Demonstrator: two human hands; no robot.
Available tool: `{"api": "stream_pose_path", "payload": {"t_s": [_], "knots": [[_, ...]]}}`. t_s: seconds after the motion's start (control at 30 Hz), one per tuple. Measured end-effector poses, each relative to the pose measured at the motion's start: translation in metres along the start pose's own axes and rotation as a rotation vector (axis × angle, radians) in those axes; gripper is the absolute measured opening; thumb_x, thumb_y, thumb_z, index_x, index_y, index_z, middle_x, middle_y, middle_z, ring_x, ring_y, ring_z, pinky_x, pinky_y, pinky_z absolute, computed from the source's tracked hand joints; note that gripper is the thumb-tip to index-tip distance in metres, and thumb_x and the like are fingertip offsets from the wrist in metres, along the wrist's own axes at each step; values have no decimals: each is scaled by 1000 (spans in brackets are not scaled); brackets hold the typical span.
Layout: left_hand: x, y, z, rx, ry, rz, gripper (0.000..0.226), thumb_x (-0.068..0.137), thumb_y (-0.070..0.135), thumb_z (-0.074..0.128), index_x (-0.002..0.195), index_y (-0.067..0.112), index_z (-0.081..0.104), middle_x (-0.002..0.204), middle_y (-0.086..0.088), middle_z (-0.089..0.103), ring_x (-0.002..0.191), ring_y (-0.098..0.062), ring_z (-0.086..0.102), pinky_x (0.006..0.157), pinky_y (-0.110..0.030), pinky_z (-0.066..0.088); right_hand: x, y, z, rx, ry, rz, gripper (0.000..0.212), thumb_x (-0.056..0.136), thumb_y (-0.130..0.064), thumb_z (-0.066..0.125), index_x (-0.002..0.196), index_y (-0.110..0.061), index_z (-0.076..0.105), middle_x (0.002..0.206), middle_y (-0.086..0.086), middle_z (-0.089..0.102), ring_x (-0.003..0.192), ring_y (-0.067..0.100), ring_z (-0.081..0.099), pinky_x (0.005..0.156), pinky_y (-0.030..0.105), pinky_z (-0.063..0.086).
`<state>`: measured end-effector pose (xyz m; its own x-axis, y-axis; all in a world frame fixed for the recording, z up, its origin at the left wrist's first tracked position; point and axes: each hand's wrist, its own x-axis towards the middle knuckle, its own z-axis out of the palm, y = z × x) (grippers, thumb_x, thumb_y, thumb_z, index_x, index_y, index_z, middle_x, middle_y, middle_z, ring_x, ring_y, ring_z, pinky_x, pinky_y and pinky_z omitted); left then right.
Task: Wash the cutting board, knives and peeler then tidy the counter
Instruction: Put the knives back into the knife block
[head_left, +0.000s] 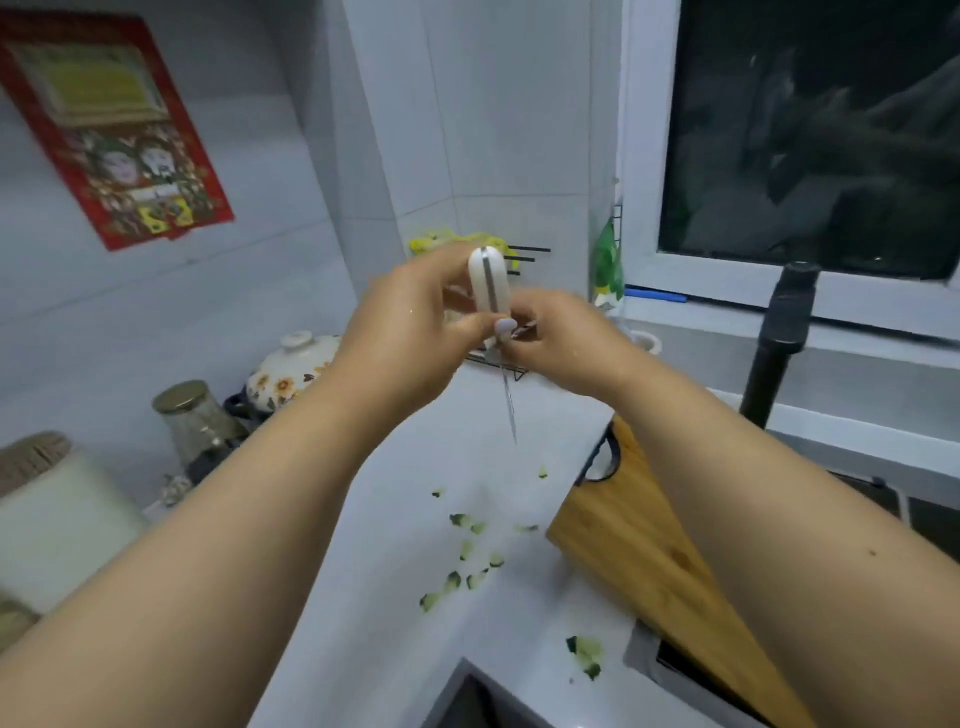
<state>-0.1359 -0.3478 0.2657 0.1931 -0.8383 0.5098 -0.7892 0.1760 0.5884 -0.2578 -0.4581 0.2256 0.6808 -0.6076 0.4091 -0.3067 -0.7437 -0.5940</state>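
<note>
White-handled knife (491, 291) upright between left hand (415, 332) and right hand (558, 338)

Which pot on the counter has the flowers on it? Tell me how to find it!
Find the red poster on the left wall, then look down to the counter below. Beside the glass jar with the metal lid sits the white pot. Only it wears painted sunflowers and a knobbed lid.
</note>
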Motion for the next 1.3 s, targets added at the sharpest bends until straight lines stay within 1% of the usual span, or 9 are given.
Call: {"api": "stream_pose_path", "payload": {"t_s": [0.1, 0.2, 0.27, 0.33, 0.43, 0.5, 0.8, 0.97, 1.3], "knots": [[-3, -16, -40, 91, 87, -21, 36, 77, 25, 78, 106, 39, 63, 93, 19, 68, 87, 9, 62, 84, -30, 53, 28, -35, 26, 35, 17, -55, 29, 86, -16, 65, 71, -34, 47, 69, -16, 55, 64, -8, 51, 52, 7, 37], [-9, -32, -80, 170, 155, -47, 37, 78, 26, 77, 108, 40, 62, 90, 21, 65, 86, 13, 59, 84, -28, 52, 54, -70, 55, 65, 4, -116, 31, 85, -19, 67, 70, -35, 45, 70, -17, 55, 66, -8, 53, 53, 8, 36], [-15, -44, -108, 228, 194, -65, 38, 78, 26, 77, 112, 37, 62, 92, 19, 65, 85, 13, 59, 83, -28, 53, 72, -93, 77, 69, -11, -171, 26, 85, -22, 67, 76, -33, 46, 77, -14, 59, 75, 1, 59, 57, 10, 38], [-23, -57, -138, 297, 234, -81, 36, 79, 28, 76, 111, 36, 63, 93, 18, 64, 85, 6, 62, 82, -29, 53, 93, -117, 104, 86, -22, -230, 14, 86, -22, 66, 90, -25, 53, 88, -6, 64, 86, 12, 63, 65, 17, 47], [-35, -78, -182, 388, 300, -115, 39, 79, 32, 76, 115, 35, 61, 97, 18, 63, 92, -7, 64, 84, -36, 52, 121, -155, 144, 159, -15, -283, 19, 86, -22, 66, 102, -17, 58, 95, 1, 67, 90, 19, 64, 79, 38, 55], [-43, -90, -209, 455, 343, -129, 42, 79, 33, 75, 119, 34, 60, 102, 15, 64, 97, -12, 63, 86, -39, 52, 137, -181, 169, 211, -9, -324, 19, 86, -21, 65, 103, -16, 59, 95, 2, 67, 90, 20, 64, 81, 43, 54], [-67, -151, -298, 598, 431, -223, 40, 83, 30, 72, 121, 33, 59, 105, 13, 64, 94, -12, 62, 83, -32, 50, 188, -264, 265, 433, -50, -380, 25, 89, -15, 61, 113, -11, 57, 101, 6, 67, 94, 19, 65, 82, 41, 57], [-67, -186, -317, 657, 437, -236, 40, 83, 35, 71, 120, 33, 57, 109, 11, 64, 99, -15, 61, 84, -43, 52, 203, -280, 297, 510, -88, -359, 30, 91, -8, 56, 121, -11, 55, 106, 6, 66, 97, 15, 64, 85, 33, 56], [-66, -237, -335, 691, 463, -255, 43, 83, 40, 68, 124, 34, 54, 112, 11, 63, 97, -13, 62, 82, -41, 53, 233, -286, 335, 444, -130, -352, 32, 89, -8, 57, 121, -12, 56, 108, 5, 67, 101, 17, 63, 87, 36, 55]]}}
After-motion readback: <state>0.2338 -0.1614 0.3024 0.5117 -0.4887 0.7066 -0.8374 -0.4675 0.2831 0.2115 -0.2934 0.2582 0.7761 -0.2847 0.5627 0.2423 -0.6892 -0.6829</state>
